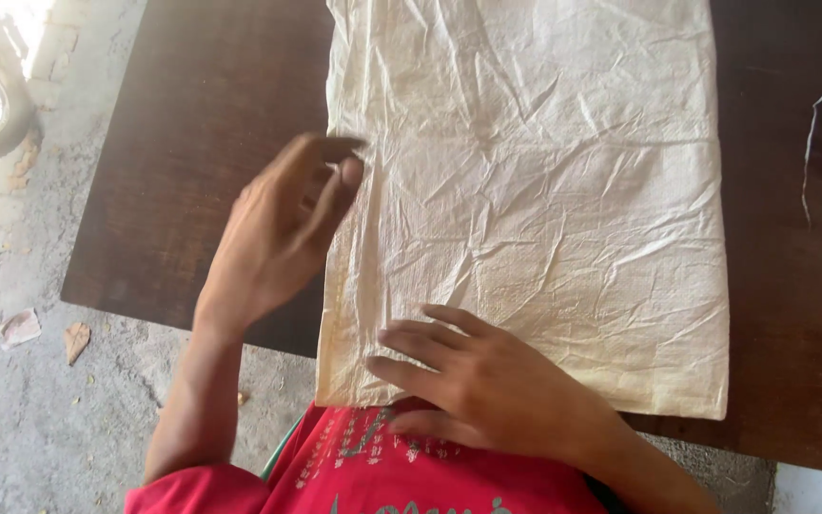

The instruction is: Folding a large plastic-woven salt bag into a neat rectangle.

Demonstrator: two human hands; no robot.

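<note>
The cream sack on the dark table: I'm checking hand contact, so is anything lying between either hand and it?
Nothing visible. The right hand lies flat on the sack near its near edge; the left hand has fingertips at its left edge.

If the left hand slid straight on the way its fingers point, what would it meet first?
The left hand points up and right; its fingertips are already at the left edge of the cream sack, so it would likely ride onto the sack.
</note>
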